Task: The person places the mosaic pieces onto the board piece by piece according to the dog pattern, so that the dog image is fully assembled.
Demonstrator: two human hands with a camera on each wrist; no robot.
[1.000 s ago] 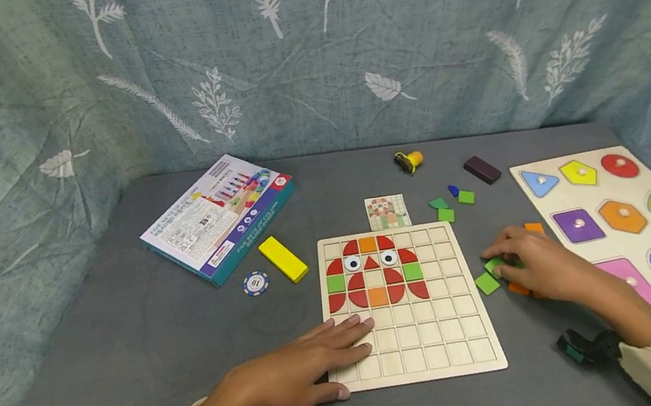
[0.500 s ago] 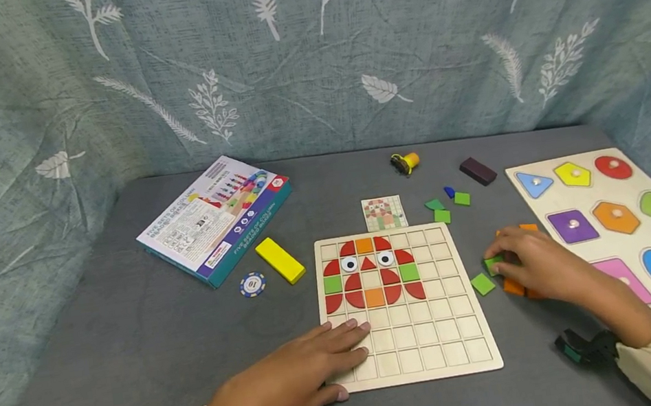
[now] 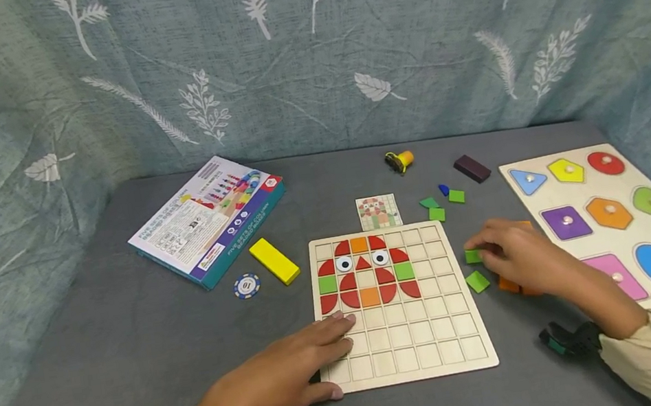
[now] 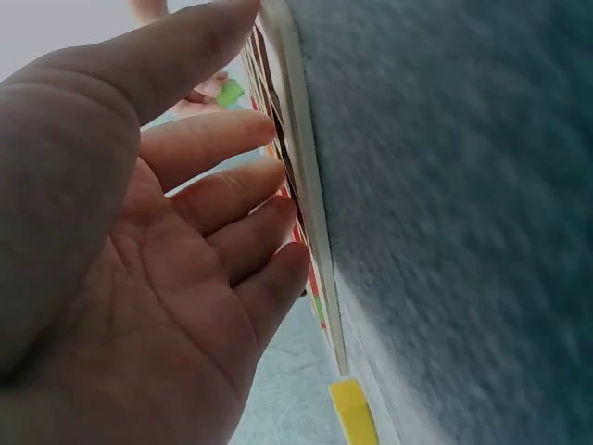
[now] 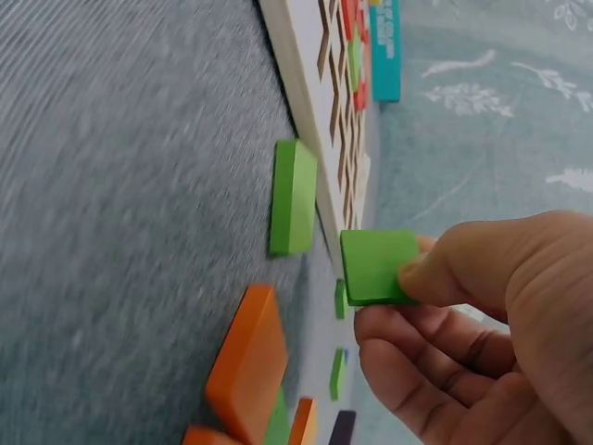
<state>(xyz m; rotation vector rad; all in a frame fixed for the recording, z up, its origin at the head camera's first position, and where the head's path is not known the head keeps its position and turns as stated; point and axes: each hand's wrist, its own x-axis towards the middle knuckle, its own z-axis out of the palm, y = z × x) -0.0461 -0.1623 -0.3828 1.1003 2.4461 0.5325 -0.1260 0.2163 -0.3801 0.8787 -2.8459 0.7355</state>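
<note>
The right hand (image 3: 517,256) pinches a green tile (image 5: 378,267) between thumb and fingers, just off the right side of the wooden board (image 3: 431,334). The grip sits at one edge, leaving much of the face uncovered; that looks sound, since fingertips beneath the tile would probably get in the way of setting it flat. A light hold, with the tile's sides squared to the grid lines, should suit the shallow cells best. The left hand (image 3: 283,372) grasps nothing, its extended fingers resting on the board's near left corner; light downward pressure there should stop it sliding on the counter (image 3: 100,332).
</note>
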